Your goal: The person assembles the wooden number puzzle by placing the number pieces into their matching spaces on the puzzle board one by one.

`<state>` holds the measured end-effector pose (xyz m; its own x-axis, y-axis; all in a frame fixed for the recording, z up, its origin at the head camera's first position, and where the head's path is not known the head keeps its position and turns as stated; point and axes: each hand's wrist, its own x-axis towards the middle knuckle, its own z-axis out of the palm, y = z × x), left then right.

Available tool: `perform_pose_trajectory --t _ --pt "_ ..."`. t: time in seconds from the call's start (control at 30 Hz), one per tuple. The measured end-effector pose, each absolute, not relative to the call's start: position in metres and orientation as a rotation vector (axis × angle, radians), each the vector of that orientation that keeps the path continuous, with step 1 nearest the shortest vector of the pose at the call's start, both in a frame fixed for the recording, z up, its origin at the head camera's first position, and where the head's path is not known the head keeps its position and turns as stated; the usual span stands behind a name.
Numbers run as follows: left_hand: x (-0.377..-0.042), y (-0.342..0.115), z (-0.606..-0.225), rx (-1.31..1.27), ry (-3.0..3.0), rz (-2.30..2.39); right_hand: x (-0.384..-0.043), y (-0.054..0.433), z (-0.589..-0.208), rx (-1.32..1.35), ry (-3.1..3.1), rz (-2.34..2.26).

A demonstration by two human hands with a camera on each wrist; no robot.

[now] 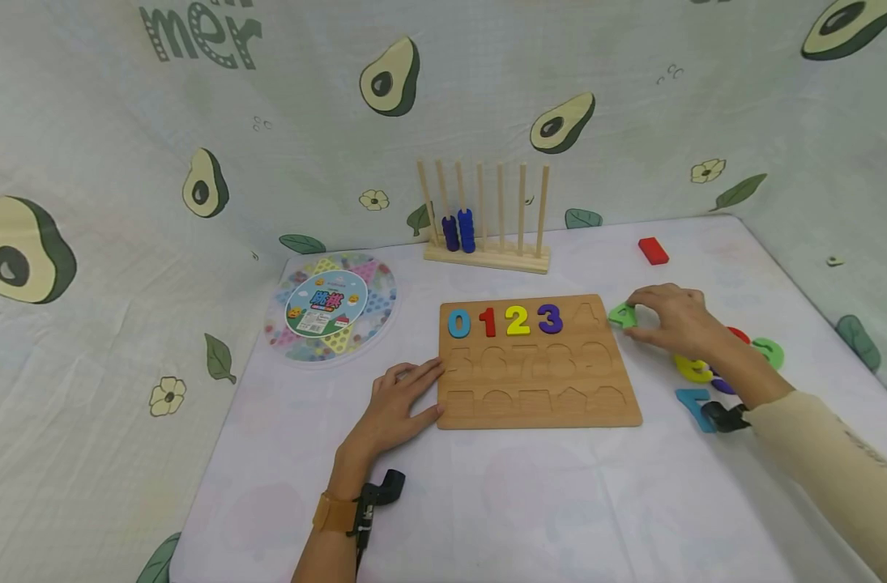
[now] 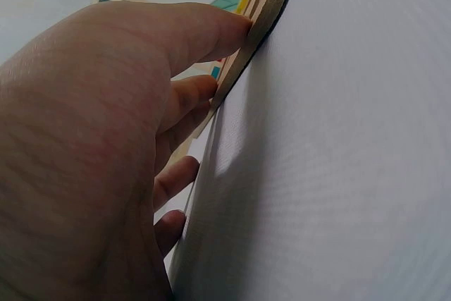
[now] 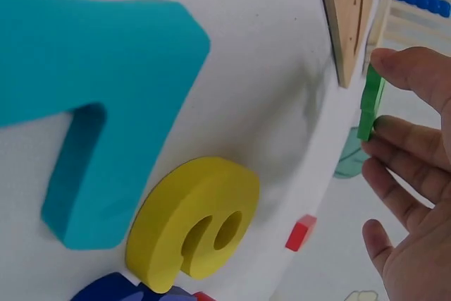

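Observation:
My right hand [image 1: 675, 320] pinches a green number 4 [image 1: 622, 315] between thumb and fingers, just off the upper right corner of a wooden number board [image 1: 501, 417]. In the right wrist view the green piece [image 3: 371, 103] stands edge-on, held above the table. The board's top row carries a blue 0 [image 1: 453, 324], a red 1 [image 1: 490, 323], a yellow 2 [image 1: 518, 322] and a purple 3 [image 1: 556, 319]; its other recesses are bare. My left hand [image 1: 394, 409] rests at the board's left edge, fingers extended, with thumb and fingertips touching it.
Beside my right forearm lie a blue 7 [image 3: 134, 68], a yellow number piece [image 3: 158, 230] and several other number pieces, partly hidden. A red block [image 1: 653, 251] lies at the back right. Behind the board stands a wooden peg rack [image 1: 487, 259] with blue beads; a round game box [image 1: 326, 304] lies left.

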<state>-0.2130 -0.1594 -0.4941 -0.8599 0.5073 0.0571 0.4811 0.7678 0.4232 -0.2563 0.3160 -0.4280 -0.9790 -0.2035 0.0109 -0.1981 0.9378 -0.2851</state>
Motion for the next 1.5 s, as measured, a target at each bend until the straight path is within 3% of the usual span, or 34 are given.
perform_pose_trajectory --t 1.5 --pt "-0.214 -0.16 -0.496 0.833 2.921 0.674 -0.283 0.287 -0.43 -0.526 3.034 -0.502"
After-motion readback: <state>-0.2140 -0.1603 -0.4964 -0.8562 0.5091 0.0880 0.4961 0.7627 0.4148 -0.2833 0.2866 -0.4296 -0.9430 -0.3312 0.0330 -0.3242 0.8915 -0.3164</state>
